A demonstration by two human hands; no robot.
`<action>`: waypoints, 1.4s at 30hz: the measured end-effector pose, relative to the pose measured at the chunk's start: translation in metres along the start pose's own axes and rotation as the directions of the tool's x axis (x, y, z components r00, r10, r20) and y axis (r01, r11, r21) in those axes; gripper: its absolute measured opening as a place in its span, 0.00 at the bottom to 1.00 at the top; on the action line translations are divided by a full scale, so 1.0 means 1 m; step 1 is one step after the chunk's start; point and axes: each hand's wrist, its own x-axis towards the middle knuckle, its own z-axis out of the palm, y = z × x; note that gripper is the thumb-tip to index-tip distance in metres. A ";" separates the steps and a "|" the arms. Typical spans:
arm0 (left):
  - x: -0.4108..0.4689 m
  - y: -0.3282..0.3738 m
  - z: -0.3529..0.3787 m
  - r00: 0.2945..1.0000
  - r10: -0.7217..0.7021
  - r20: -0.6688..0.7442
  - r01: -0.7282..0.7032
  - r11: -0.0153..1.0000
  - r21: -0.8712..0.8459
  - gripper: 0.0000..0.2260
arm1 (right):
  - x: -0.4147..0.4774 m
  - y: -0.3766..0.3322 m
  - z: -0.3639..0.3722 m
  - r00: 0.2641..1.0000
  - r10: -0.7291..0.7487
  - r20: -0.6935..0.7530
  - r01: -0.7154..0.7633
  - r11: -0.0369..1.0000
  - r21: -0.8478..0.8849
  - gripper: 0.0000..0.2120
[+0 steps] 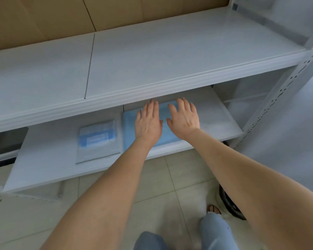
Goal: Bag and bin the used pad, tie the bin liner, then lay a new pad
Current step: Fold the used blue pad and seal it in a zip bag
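I judge that the last step of the task is in hand: the laying of the new pad. The blue pad [134, 127] lies spread on the lower shelf [215, 112], under the upper shelf [152, 56], and both my hands are on top of it. The left hand [148, 121] and the right hand [184, 118] are side by side, close together, with the thumbs turned to each other and almost meeting.

About the grip: both are wide, with flat palms and straight fingers, and they hold nothing. They seem to press or to hover low over the pad; I cannot tell for sure if the palms touch it. The fingertips reach toward the dark back part under the upper shelf, so the far edge of the pad is partly hidden from me.

To the left of the left grip, well apart from it, a clear plastic packet [98, 139] with something blue inside lies on the same shelf. I think it holds spare pads, but the label is too blurred to read. Below the wrists I see the tiled floor [161, 177]. The bin and its liner are not in view, so I cannot say if those steps are finished.

The next move, as I judge it, calls for a sweep of both flat hands outward from the middle, left to the left and right to the right, to smooth the pad and bring its near edge parallel with the front of the shelf. The pad looks thin and light, so it may wrinkle or slide if I push too hard.
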 end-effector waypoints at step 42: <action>0.090 -0.014 0.274 0.957 -0.076 -0.279 0.108 0.989 0.102 0.30 | 0.098 0.045 0.274 0.973 -0.124 -0.197 0.132 0.991 0.026 0.28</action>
